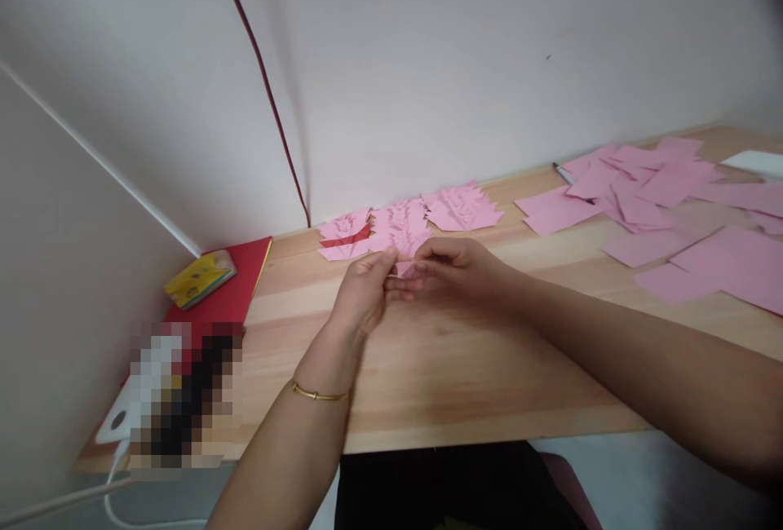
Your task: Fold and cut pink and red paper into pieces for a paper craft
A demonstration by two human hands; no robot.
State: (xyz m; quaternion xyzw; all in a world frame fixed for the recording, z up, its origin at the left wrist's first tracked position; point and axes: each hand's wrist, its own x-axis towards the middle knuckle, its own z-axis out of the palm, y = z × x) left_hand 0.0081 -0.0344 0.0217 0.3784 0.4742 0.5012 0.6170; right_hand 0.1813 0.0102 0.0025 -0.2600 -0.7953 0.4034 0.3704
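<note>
My left hand (365,287) and my right hand (458,262) meet above the table, each closed in a pinch on a small piece of pink paper (406,269). Part of that paper is hidden by my fingers. Just beyond them lie several pink paper pieces with jagged cut edges and slits (463,207), set in a row against the wall. A dark red strip (347,238) rests across the leftmost ones. Around my left forearm is a thin gold bracelet (318,394).
Loose pink paper sheets (648,179) spread over the right of the wooden table (440,367), with a pen (561,174) beside them. On the left, a yellow packet (199,277) sits on a red folder (254,269). A white device (113,420) with a cable stands near the front edge.
</note>
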